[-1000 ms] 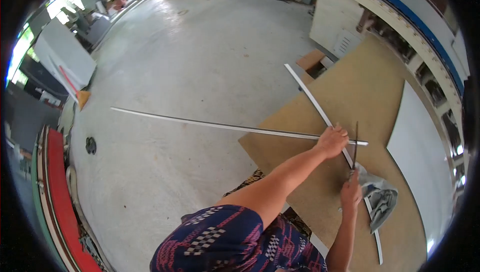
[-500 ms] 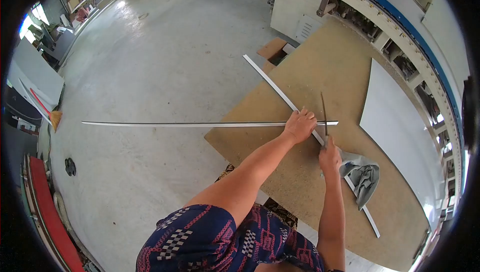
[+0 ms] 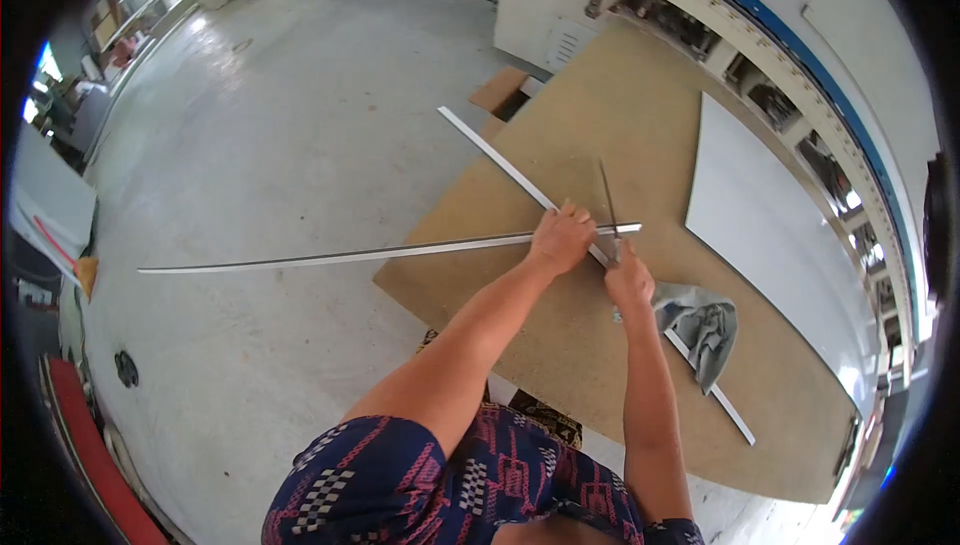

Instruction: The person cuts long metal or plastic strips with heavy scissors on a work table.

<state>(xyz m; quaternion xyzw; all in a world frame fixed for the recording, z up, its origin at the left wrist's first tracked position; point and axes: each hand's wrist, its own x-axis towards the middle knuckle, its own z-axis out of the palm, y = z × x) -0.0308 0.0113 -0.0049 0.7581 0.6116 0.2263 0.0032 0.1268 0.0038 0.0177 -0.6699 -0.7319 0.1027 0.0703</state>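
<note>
A long, thin white-and-dark strip (image 3: 400,252) reaches from over the floor onto the brown board (image 3: 640,115). Another white strip (image 3: 495,158) lies diagonally beneath it on the board. Where the two cross, my left hand (image 3: 563,240) is closed over the long strip. My right hand (image 3: 630,280) is wrapped round the handle of a thin-bladed hand tool (image 3: 608,195), seen edge-on. Its dark blade crosses the long strip close to the right end. Just right of my right hand, a grey cloth (image 3: 705,325) lies crumpled over the diagonal strip.
A white sheet (image 3: 765,245) lies on the board's right side. Behind it runs a large machine (image 3: 720,50) with a blue band. An open cardboard box (image 3: 500,90) stands at the board's far edge. A broom (image 3: 86,275) and a red-topped object (image 3: 85,435) are on the left.
The view has shifted and turned slightly. My right hand has moved forward, nearer the long strip, pushing the blade farther across it. My left hand keeps its hold.
</note>
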